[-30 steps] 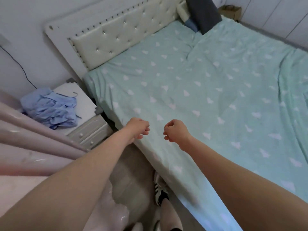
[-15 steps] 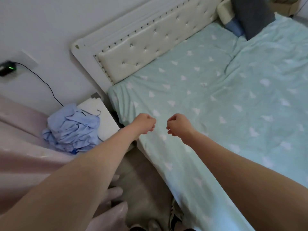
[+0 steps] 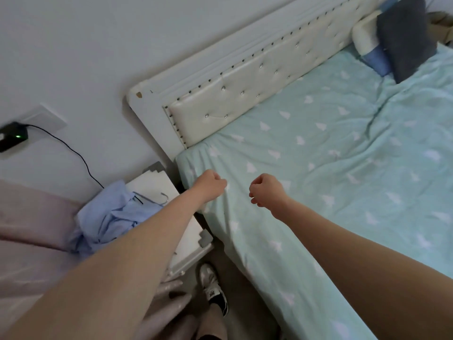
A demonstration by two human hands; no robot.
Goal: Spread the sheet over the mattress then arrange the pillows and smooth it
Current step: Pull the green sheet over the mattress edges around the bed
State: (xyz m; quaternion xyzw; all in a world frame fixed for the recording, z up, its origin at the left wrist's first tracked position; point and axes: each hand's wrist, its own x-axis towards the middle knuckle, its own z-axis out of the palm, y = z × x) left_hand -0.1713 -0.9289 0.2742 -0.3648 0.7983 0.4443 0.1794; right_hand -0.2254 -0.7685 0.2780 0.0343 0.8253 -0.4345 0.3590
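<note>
Mint sheet [image 3: 331, 168] covers the mattress below a tufted headboard [image 3: 245, 94]; pillows [image 3: 392, 42] stacked at far corner, partly cut off. Left hand [image 3: 210, 184] and right hand [image 3: 266, 192] curled into fists above the sheet edge, possibly pinching fabric; unclear.

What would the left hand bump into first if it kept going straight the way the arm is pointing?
Probably the green sheet at the mattress corner: the left hand, curled in a fist, already hovers over it. Past that stands the padded headboard. Depth is hard to judge from one view.
</note>
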